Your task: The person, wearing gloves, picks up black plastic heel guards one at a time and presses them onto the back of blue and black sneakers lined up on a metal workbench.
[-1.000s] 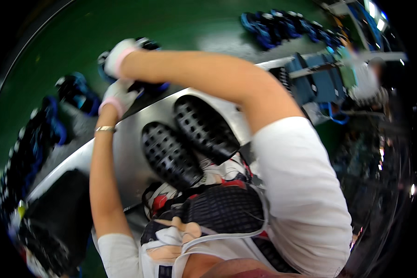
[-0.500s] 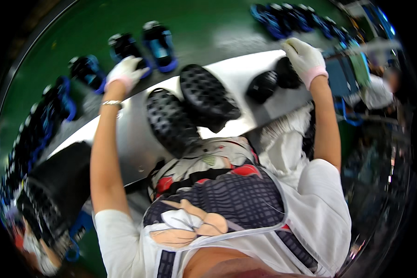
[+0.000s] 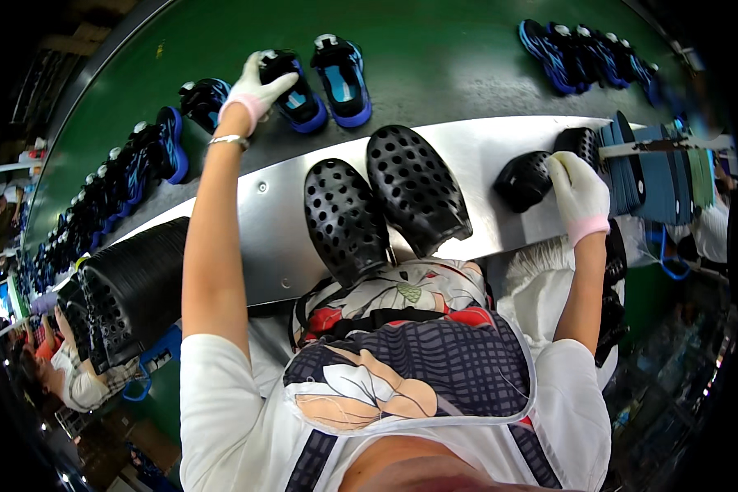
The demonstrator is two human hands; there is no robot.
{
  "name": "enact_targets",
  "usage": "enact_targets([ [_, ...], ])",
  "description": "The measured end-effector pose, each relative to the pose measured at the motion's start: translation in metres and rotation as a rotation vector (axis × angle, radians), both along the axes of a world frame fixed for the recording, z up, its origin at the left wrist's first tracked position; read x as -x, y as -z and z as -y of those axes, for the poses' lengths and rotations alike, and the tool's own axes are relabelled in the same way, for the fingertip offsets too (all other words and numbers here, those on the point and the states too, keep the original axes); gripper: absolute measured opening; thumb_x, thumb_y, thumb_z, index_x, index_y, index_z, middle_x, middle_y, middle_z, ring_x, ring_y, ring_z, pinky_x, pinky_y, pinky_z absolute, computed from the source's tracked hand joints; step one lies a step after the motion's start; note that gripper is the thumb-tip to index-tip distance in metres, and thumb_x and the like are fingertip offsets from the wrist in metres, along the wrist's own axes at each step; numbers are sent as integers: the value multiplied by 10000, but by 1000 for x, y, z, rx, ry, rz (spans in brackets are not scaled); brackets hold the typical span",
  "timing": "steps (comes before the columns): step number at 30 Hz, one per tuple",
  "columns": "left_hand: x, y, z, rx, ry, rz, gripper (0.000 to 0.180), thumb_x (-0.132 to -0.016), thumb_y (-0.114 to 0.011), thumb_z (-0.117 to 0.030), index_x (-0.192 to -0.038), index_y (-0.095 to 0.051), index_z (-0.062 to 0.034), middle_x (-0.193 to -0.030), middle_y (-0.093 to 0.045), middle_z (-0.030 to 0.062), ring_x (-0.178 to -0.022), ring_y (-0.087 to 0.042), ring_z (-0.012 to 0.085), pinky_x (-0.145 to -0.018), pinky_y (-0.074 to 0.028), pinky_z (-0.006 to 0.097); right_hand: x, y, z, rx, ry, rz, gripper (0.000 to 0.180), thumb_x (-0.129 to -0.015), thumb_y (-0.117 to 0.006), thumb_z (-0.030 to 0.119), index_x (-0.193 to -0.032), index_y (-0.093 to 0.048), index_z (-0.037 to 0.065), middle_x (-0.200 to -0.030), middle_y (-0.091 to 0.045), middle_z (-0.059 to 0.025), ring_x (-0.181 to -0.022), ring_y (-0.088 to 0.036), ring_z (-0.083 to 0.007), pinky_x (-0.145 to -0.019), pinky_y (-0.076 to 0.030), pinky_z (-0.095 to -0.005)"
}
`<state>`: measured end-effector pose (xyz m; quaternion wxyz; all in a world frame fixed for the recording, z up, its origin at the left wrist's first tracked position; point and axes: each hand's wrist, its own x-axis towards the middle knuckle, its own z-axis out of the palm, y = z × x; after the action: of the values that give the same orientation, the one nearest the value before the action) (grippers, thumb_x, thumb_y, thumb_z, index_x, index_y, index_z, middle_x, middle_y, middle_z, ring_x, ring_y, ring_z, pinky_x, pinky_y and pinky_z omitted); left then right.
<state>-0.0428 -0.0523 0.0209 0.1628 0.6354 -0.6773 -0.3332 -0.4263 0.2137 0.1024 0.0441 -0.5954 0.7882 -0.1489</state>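
At the far left of the green belt, my gloved left hand (image 3: 259, 88) has its thumb and fingers around the upper of a black-and-blue sports shoe (image 3: 302, 105). A matching shoe (image 3: 341, 80) stands to its right, and another (image 3: 205, 100) to its left. My gloved right hand (image 3: 580, 195), fingers drawn together, is at the edge of a small black perforated plastic shoe insert (image 3: 523, 182); whatever it pinches is hidden. Behind that hand lies a second small insert (image 3: 584, 141). Two larger perforated inserts (image 3: 342, 215) (image 3: 414, 180) lie side by side between my arms.
The inserts rest on a metal shelf (image 3: 258, 246) along the green belt (image 3: 435, 49). More shoes line the belt at left (image 3: 131, 184) and right (image 3: 582, 56). Nested black inserts (image 3: 143, 279) are stacked at left, blue-grey flat pieces (image 3: 654, 176) at right. A person (image 3: 74, 377) sits at lower left.
My view has shifted, so the belt and shelf sit farther right. My right hand has come back from the belt's edge to beside the small insert. My left hand remains at the shoe.
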Motion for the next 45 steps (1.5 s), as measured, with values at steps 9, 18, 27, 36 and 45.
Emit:
enact_targets([
  [9, -20, 47, 3, -81, -92, -162, 498, -852, -640, -469, -1183, -598, -100, -683, -566, 14, -546, -509, 91, -492, -420, 246, 30, -2, -22, -61, 242, -66, 261, -895, -541, 334, -957, -660, 111, -930, -650, -140, -858, -617, -339, -738, -482, -404],
  [18, -17, 47, 29, 4, -101, -11, 648, -828, -638, -487, -1297, -536, -51, -757, -628, 103, -597, -569, 172, -578, -462, 303, 66, 19, -34, 58, 360, -83, 301, -829, -649, 336, -1021, -596, 110, -960, -609, -80, -847, -616, -252, -737, -484, -364],
  [27, -26, 26, 1, 556, -57, 317, 513, -859, -597, -436, -1254, -573, -110, -1160, -594, 154, -1008, -607, 287, -895, -464, 367, 86, 30, -23, -75, 208, -129, 377, -785, -693, 294, -1070, -560, 87, -1024, -581, -105, -867, -614, -241, -798, -487, -344],
  [36, 21, 9, -45, 453, 544, 71, 328, -874, -604, -266, -1088, -634, -20, -1125, -596, 147, -1001, -591, 323, -876, -468, 357, 92, 33, -20, -73, 237, -23, 388, -778, -688, 310, -1086, -599, 91, -1013, -591, -105, -919, -603, -260, -823, -480, -353],
  [45, 35, 44, -35, 347, 596, 36, 315, -842, -629, -245, -1001, -634, 27, -1011, -590, 177, -926, -584, 346, -814, -465, 367, 93, 30, -21, -73, 197, -43, 349, -767, -706, 289, -1023, -613, 71, -962, -591, -99, -856, -610, -237, -783, -488, -342],
])
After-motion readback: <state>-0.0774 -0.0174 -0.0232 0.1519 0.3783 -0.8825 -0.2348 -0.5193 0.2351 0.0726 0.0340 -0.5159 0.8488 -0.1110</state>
